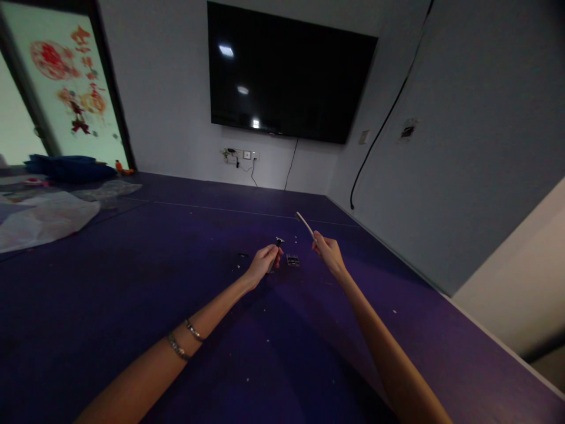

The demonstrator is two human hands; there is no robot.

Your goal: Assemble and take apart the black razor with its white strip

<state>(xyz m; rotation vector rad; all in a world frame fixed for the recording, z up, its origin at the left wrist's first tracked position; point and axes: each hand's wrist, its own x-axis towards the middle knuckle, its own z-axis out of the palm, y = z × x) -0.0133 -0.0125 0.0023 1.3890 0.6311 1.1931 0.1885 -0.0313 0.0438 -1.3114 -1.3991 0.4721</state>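
Observation:
My left hand (266,262) is closed around the dark handle of what looks like a razor (279,241), its pale T-shaped head pointing up and away from me. In my right hand (327,250) is a thin white toothbrush (306,224), gripped near its lower end and slanting up to the left, with its head end free. The two tools are apart. Between my hands, on the purple floor, lies a small dark case with clear parts (292,260); its contents are too small to make out. A little black piece (242,255) rests left of my left hand.
White specks dot the purple floor (198,353). Clear plastic sheeting (53,218) and a dark blue cloth bundle (70,168) lie at the left. A large television (291,70) hangs on the far wall above sockets (247,155). A black cable (388,112) runs down the right wall.

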